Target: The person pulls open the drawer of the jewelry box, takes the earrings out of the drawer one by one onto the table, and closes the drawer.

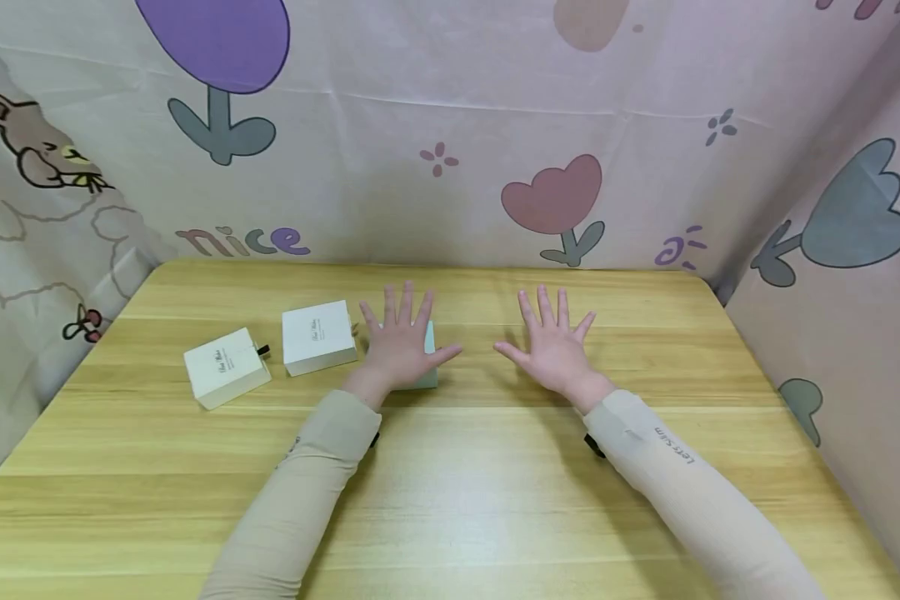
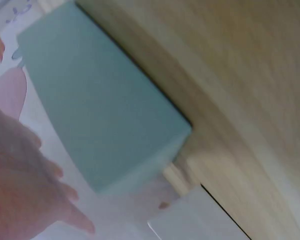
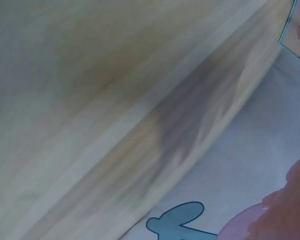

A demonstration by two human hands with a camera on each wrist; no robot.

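Observation:
My left hand (image 1: 399, 346) is held with fingers straight and spread, above a pale green box (image 2: 97, 105) that it partly covers in the head view. Nothing is in its grasp. To the right, my right hand (image 1: 557, 354) is likewise spread wide over the wooden table (image 1: 450, 500) and holds nothing. Left of the green box lies a white box (image 1: 318, 335) with small printed lettering. A second white box (image 1: 225, 365), turned at an angle, lies farther left with a black tab on its right side.
A patterned cloth (image 1: 390, 167) with printed flowers hangs behind the table's far edge. More of this cloth (image 1: 855, 333) hangs along the right side, and a bear print (image 1: 45, 146) shows on the left.

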